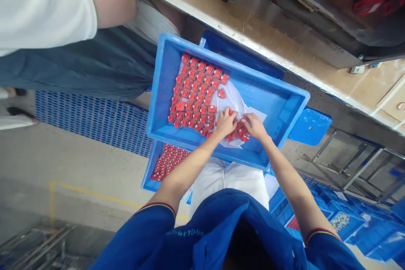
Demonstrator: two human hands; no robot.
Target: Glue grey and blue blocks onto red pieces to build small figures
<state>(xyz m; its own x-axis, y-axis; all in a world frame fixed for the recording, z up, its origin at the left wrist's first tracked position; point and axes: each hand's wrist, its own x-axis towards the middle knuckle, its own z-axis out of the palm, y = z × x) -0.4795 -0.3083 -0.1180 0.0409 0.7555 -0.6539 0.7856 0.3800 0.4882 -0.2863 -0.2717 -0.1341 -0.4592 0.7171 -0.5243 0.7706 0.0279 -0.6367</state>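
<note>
A blue plastic tray (253, 69) lies in front of me, with rows of small red square parts (193, 88) packed at its left end. A clear plastic bag (229, 99) lies crumpled in the tray's middle, with a loose heap of red parts (239, 131) at its near edge. My left hand (225, 122) pinches a red part at its fingertips. My right hand (255, 125) rests against the loose heap, and its fingers hide what they touch.
Another blue tray of red parts (166, 162) sits below the near tray's left corner. A person in a white shirt and dark trousers (76, 63) stands at the left. A wooden-topped bench edge (253, 46) runs along the top right, and blue crates (354, 230) stand at the lower right.
</note>
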